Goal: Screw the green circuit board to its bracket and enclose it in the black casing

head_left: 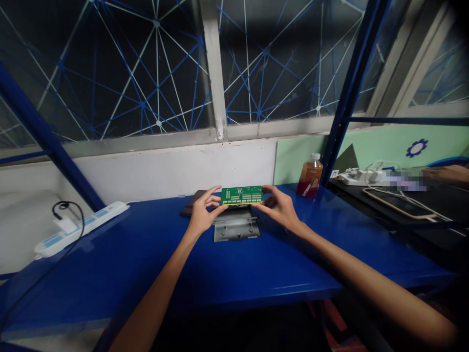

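Note:
A green circuit board [242, 195] is held up above the blue table, tilted so that its flat face shows. My left hand [203, 210] grips its left edge between thumb and fingers. On the opposite edge, my right hand [280, 208] pinches it the same way. Just below and nearer to me lies a grey plastic casing part [237, 230], partly covered by the board. Behind my left hand is a dark flat object [186, 208], mostly hidden, whose kind I cannot make out.
A white power strip [91, 227] with a plug and black cable lies at the left. A bottle of reddish drink [310, 176] stands at the back right, beside a blue post [340, 107]. Further right are a phone [399, 203], white cables and another person's hand [447, 174].

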A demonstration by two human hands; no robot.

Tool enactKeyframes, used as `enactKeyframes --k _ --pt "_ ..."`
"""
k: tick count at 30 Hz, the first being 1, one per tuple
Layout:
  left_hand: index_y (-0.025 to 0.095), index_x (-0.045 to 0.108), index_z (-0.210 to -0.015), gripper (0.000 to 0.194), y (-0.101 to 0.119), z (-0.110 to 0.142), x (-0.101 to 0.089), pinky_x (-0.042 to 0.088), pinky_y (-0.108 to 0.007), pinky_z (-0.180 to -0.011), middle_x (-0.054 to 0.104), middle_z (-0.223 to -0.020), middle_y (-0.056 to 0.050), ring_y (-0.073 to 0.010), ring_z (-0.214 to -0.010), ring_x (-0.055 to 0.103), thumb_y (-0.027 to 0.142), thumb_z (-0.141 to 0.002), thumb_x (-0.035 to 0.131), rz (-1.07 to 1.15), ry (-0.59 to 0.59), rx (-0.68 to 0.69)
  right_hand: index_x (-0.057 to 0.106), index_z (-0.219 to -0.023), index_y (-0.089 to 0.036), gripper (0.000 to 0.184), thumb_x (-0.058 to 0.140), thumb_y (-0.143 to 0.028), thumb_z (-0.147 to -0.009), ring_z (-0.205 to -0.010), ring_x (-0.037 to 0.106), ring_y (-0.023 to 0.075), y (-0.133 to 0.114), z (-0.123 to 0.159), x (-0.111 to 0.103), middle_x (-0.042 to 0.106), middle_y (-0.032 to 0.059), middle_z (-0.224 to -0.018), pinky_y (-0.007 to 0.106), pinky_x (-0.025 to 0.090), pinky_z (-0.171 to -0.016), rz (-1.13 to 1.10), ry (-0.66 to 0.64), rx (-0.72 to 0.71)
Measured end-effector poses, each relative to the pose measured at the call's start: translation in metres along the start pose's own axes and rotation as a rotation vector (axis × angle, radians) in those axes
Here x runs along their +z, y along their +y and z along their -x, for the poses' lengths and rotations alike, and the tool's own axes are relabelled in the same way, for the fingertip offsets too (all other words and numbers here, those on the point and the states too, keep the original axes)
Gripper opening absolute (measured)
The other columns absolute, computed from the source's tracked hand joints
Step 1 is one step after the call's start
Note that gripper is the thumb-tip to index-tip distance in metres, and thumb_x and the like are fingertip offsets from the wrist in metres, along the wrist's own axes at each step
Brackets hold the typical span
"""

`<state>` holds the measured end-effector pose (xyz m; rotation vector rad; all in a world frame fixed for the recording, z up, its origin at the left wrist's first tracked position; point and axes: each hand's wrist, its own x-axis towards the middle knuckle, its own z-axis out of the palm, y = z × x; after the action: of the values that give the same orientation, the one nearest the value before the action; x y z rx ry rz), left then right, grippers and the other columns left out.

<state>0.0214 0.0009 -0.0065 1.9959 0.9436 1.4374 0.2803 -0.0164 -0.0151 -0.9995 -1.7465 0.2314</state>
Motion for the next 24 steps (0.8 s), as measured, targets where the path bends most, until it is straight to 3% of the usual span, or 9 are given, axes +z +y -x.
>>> enactKeyframes --k 4,7,12,24 --pt "0.017 0.068 -0.109 0.036 0.004 0.001 0.000 0.051 -0.027 -0.069 0.066 -0.082 -0.005 -0.0149 -0.072 0.060 0.031 -0.076 0.071 -0.142 -0.006 0.070 0.054 -0.102 -0.021 0.038 0.067 -0.044 -0.075 -0.061 0.064 0.0173 -0.003 0.000 0.001 0.064 0.0064 -0.094 0.029 0.048 -0.054 -0.068 0.005 0.106" --pt "0.019 0.072 -0.101 0.027 0.008 0.002 0.000 0.046 -0.024 -0.061 0.063 -0.075 -0.002 -0.0128 -0.063 0.054 0.033 -0.078 0.070 -0.253 -0.028 0.129 0.054 -0.096 -0.020 0.036 0.065 -0.048 -0.076 -0.055 0.064 0.0165 -0.003 0.000 0.003 0.064 0.0044 -0.086 0.029 0.046 -0.052 -0.117 0.006 0.192" --pt "0.019 0.073 -0.100 0.024 0.006 0.003 0.002 0.042 -0.023 -0.056 0.063 -0.073 -0.002 -0.0130 -0.062 0.055 0.033 -0.082 0.066 -0.277 -0.023 0.144 0.053 -0.082 -0.020 0.033 0.062 -0.052 -0.077 -0.052 0.063 0.0159 0.001 -0.001 0.003 0.063 0.0025 -0.078 0.029 0.046 -0.051 -0.147 -0.037 0.274" --pt "0.014 0.071 -0.093 0.026 -0.003 0.001 0.002 0.044 -0.023 -0.057 0.068 -0.079 -0.005 -0.0131 -0.060 0.058 0.036 -0.085 0.060 -0.302 0.036 0.056 0.045 -0.075 -0.021 0.034 0.063 -0.050 -0.078 -0.048 0.062 0.0163 0.006 -0.001 0.003 0.057 -0.0028 -0.057 0.028 0.046 -0.047 -0.192 -0.180 0.264"
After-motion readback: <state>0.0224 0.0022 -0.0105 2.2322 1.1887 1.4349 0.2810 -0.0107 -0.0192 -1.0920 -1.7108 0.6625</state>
